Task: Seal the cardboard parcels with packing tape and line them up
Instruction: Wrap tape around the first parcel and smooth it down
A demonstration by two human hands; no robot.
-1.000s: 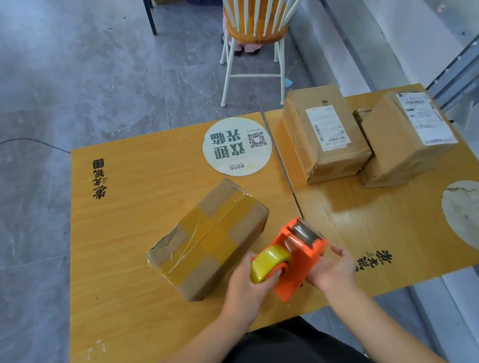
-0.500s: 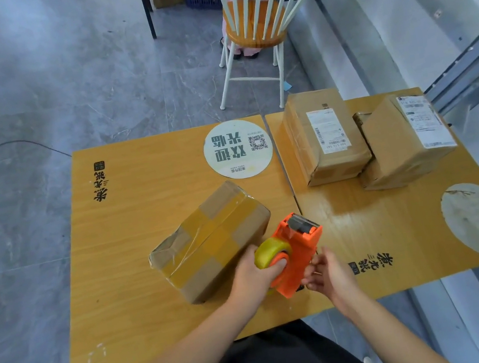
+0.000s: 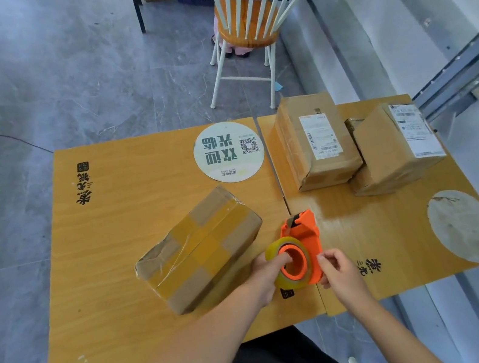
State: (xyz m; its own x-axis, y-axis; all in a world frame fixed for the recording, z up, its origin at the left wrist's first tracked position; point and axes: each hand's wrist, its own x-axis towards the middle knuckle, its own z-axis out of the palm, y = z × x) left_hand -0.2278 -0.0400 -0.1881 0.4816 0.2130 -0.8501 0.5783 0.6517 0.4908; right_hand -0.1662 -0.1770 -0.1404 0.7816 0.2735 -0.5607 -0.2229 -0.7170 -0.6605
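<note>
Readying the dispenser [image 3: 303, 234], I judge.
My left hand [image 3: 264, 276] hooks a finger in its core to steady it; right hand [image 3: 338, 269] pinches the roll [image 3: 291, 285] rim. The box [image 3: 199, 249] lies just left, on the table [image 3: 112, 267].

I judged it a shop or eatery: logo-printed wooden tables [image 3: 125, 265], a QR-code welcome sticker [image 3: 228, 151], a spindle-back chair [image 3: 249, 29].

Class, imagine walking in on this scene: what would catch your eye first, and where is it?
The orange tape dispenser, held by the left hand and right hand near the table's front edge, stands out. Left of it lies a tape-striped parcel; two labelled parcels sit far right.
</note>
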